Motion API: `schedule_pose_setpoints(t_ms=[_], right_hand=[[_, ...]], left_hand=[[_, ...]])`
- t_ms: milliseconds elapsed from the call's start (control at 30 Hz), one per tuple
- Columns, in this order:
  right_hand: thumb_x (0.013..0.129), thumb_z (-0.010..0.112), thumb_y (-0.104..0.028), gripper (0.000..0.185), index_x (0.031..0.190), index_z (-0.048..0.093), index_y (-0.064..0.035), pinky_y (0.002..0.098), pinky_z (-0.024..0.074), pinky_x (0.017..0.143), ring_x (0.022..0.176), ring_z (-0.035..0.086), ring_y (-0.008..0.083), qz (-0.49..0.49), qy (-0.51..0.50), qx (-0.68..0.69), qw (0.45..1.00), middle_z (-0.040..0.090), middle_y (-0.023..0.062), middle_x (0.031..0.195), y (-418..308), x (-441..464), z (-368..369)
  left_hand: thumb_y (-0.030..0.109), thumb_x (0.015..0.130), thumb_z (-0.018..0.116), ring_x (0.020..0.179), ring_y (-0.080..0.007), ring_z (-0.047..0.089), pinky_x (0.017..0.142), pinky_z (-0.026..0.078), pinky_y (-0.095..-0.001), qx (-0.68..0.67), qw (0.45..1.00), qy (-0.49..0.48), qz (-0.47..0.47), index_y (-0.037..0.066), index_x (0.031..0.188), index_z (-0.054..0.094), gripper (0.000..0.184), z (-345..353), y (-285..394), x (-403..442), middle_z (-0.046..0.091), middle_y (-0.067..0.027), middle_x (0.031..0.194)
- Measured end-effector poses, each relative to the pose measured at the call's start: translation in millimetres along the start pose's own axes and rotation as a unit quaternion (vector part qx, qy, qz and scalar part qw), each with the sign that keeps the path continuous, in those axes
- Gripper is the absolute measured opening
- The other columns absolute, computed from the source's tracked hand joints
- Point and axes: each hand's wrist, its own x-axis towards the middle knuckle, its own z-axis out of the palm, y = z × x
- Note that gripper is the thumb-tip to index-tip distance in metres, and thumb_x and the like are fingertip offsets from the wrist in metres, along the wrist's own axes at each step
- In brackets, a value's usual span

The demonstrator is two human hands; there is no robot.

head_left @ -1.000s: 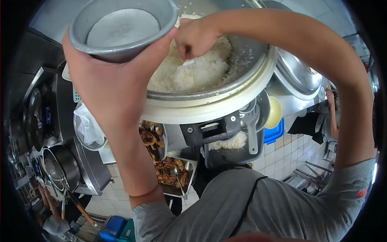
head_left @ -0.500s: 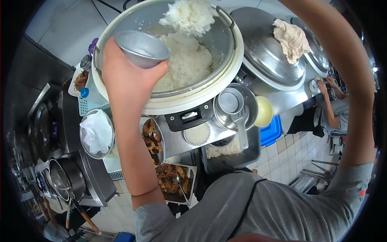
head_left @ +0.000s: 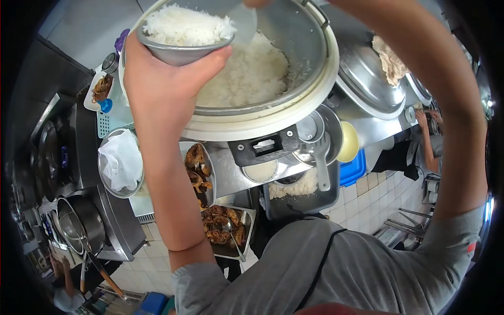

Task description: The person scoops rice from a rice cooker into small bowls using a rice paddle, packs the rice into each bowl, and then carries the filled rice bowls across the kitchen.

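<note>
- The metal bowl (head_left: 181, 54), with a white heap of cooked rice (head_left: 186, 27) in it, is above the left part of the open rice cooker (head_left: 252, 129). We think it is kept there so that loose grains can drop back inside.
- Our left hand (head_left: 163, 79) holds this bowl from the near side. The thumb lies along its right wall; the other fingers are mostly hidden, but probably they support the left side and the bottom. In this way the mouth faces upward, and the rice is not pressed.
- At the right edge of the bowl we see a translucent scoop (head_left: 245, 23), close to the heap.
- Our right hand (head_left: 256, 3) is almost cut by the upper border. It seems to have the scoop, but we cannot tell how closed it is.
- The left forearm goes nearly straight forward from us; the right arm makes a wide arch from the right, perhaps to reach across the cooker without touching its rim.
- Nearer, on the counter (head_left: 227, 176), a grey spatula (head_left: 321, 157) leans at a pan, probably to be easily reached.
</note>
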Motion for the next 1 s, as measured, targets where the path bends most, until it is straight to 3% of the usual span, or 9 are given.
schedule_pose_setpoints(t_ms=[67, 100, 167, 233, 400, 433, 500, 800, 1000], right_hand=[[0.081, 0.071, -0.021, 0.021, 0.095, 0.083, -0.0093, 0.0526, 0.0571, 0.075, 0.088, 0.075, 0.0369, -0.068, 0.069, 0.224, 0.97, 0.079, 0.0161, 0.095, -33.9, 31.7, 79.5], [0.091, 0.062, -0.018, 0.032, 0.115, 0.079, -0.0063, 0.0404, 0.0489, 0.101, 0.108, 0.071, 0.027, -0.063, -0.033, 0.166, 0.984, 0.079, 0.0114, 0.111, -62.4, 11.9, 38.4], [0.093, 0.059, -0.013, 0.035, 0.122, 0.074, -0.0028, 0.0435, 0.053, 0.101, 0.118, 0.068, 0.0318, -0.11, 0.206, 0.235, 0.943, 0.075, 0.0159, 0.12, -97.2, 25.9, 73.2], [0.093, 0.058, -0.01, 0.034, 0.122, 0.071, -0.0004, 0.0452, 0.0514, 0.107, 0.12, 0.066, 0.0351, -0.051, 0.167, 0.592, 0.787, 0.073, 0.0205, 0.122, -126.6, 6.8, 47.4], [0.092, 0.059, -0.011, 0.029, 0.117, 0.071, -0.0011, 0.0464, 0.0499, 0.107, 0.114, 0.068, 0.0354, -0.098, 0.09, 0.55, 0.824, 0.073, 0.0191, 0.116, -166.2, 24.8, 67.4], [0.092, 0.061, -0.012, 0.026, 0.114, 0.072, -0.004, 0.0469, 0.0489, 0.105, 0.111, 0.069, 0.0329, -0.201, 0.071, 0.288, 0.933, 0.074, 0.016, 0.111, -172.1, 29.8, 67.8], [0.091, 0.063, -0.013, 0.022, 0.111, 0.073, -0.007, 0.0474, 0.0478, 0.103, 0.108, 0.07, 0.0303, -0.285, 0.047, -0.001, 0.957, 0.075, 0.0129, 0.106, -169.3, 31.0, 73.2], [0.085, 0.071, -0.021, 0.028, 0.11, 0.08, -0.0121, 0.0443, 0.0302, 0.112, 0.1, 0.07, 0.0248, -0.271, -0.13, 0.345, 0.889, 0.078, 0.0036, 0.105, -117.3, 1.3, 82.4], [0.086, 0.07, -0.02, 0.039, 0.121, 0.08, -0.006, 0.0366, 0.0525, 0.088, 0.089, 0.07, 0.0212, -0.184, -0.201, 0.432, 0.86, 0.079, 0.0066, 0.094, -80.0, -25.5, 61.6]], left_hand=[[0.017, 0.071, 0.1, 0.1, -0.0189, 0.073, 0.092, 0.058, -0.0318, 0.024, 0.995, 0.099, 0.02, -0.008, 0.124, 0.062, 0.07, 4.3, 0.9, -4.0, 0.075, -0.0137, 0.111], [0.017, 0.071, 0.1, 0.1, -0.0189, 0.073, 0.092, 0.058, -0.0318, 0.025, 0.995, 0.1, 0.019, -0.008, 0.124, 0.062, 0.07, 6.6, 6.0, -3.7, 0.075, -0.0137, 0.111], [0.015, 0.069, 0.101, 0.1, -0.018, 0.073, 0.091, 0.058, -0.0302, 0.041, 0.991, 0.13, -0.017, -0.009, 0.124, 0.062, 0.071, 9.7, 19.6, -2.7, 0.076, -0.0137, 0.111], [0.014, 0.069, 0.101, 0.1, -0.0178, 0.074, 0.09, 0.059, -0.0302, 0.047, 0.99, 0.132, -0.021, -0.009, 0.124, 0.062, 0.071, 8.7, 16.1, -2.7, 0.076, -0.0138, 0.111], [0.01, 0.068, 0.101, 0.098, -0.0174, 0.074, 0.089, 0.06, -0.0303, -0.148, 0.986, 0.048, -0.063, -0.009, 0.123, 0.062, 0.07, -3.2, 31.9, -4.9, 0.076, -0.0141, 0.11], [0.01, 0.068, 0.101, 0.098, -0.0171, 0.074, 0.088, 0.06, -0.0303, -0.116, 0.99, 0.056, -0.056, -0.009, 0.123, 0.062, 0.07, 1.2, 28.4, -3.3, 0.077, -0.0139, 0.109], [0.009, 0.068, 0.101, 0.097, -0.0169, 0.075, 0.088, 0.06, -0.0302, -0.082, 0.993, 0.064, -0.047, -0.009, 0.123, 0.062, 0.07, 5.4, 26.0, -4.4, 0.077, -0.0137, 0.109], [0.01, 0.069, 0.101, 0.098, -0.018, 0.074, 0.089, 0.06, -0.0313, -0.072, 0.989, 0.124, -0.03, -0.01, 0.12, 0.062, 0.067, 13.4, 39.2, -9.5, 0.076, -0.0144, 0.109], [0.008, 0.069, 0.1, 0.1, -0.018, 0.073, 0.092, 0.059, -0.0309, 0.003, 0.994, 0.108, 0.003, -0.01, 0.122, 0.06, 0.069, 7.8, 13.9, -3.2, 0.075, -0.0149, 0.111]])
